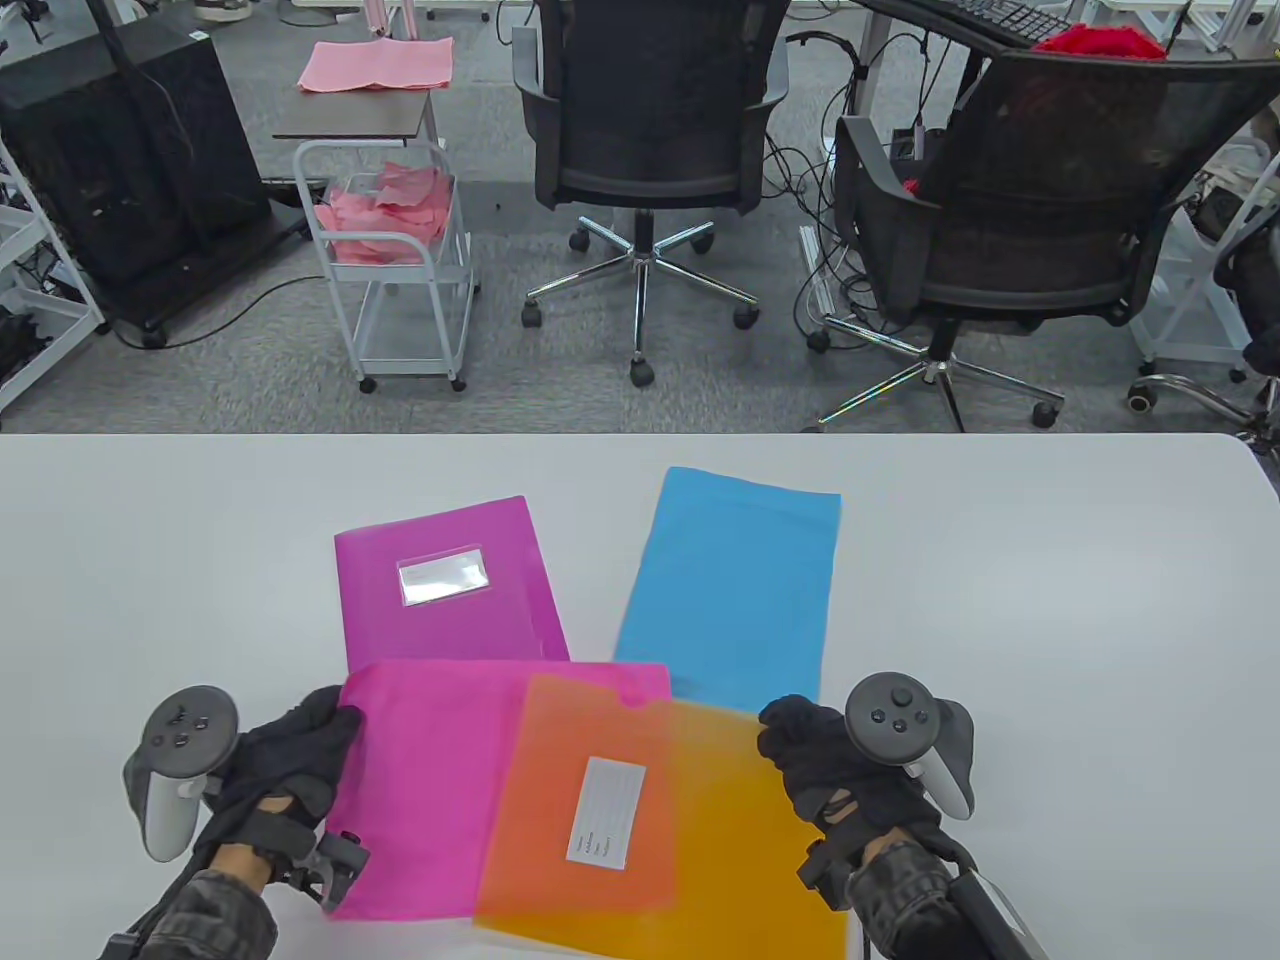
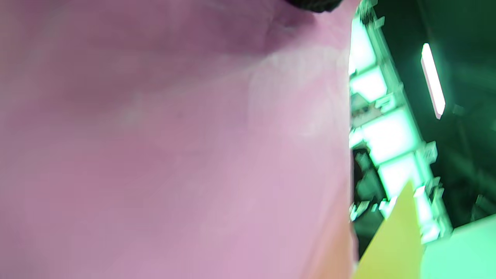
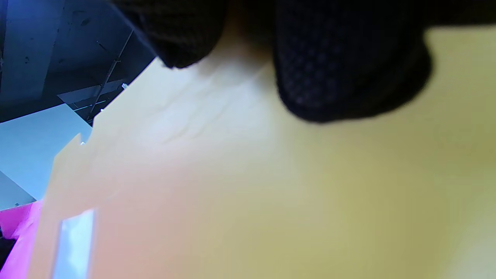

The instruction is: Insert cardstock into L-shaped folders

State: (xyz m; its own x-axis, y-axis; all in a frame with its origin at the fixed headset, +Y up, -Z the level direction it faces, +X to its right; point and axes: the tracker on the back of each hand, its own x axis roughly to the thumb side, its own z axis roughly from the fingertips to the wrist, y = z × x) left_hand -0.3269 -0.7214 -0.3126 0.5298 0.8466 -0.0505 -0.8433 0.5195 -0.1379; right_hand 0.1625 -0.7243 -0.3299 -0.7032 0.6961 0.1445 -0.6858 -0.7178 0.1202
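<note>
A pink cardstock sheet (image 1: pixel 420 790) lies at the table's near edge. My left hand (image 1: pixel 290 760) grips its left edge. A translucent orange L-shaped folder (image 1: pixel 760 830) with a white label (image 1: pixel 607 810) overlaps the sheet's right part. I cannot tell whether the sheet is inside or under it. My right hand (image 1: pixel 800 750) grips the folder's upper right corner. In the left wrist view the pink sheet (image 2: pixel 174 155) fills the frame. In the right wrist view my fingers (image 3: pixel 348 69) press on the orange folder (image 3: pixel 271 193).
A magenta folder (image 1: pixel 440 580) with a label window lies behind the pink sheet. A blue cardstock sheet (image 1: pixel 735 590) lies to its right. Beyond the white table (image 1: pixel 1050 600) stand two office chairs and a small cart with pink sheets.
</note>
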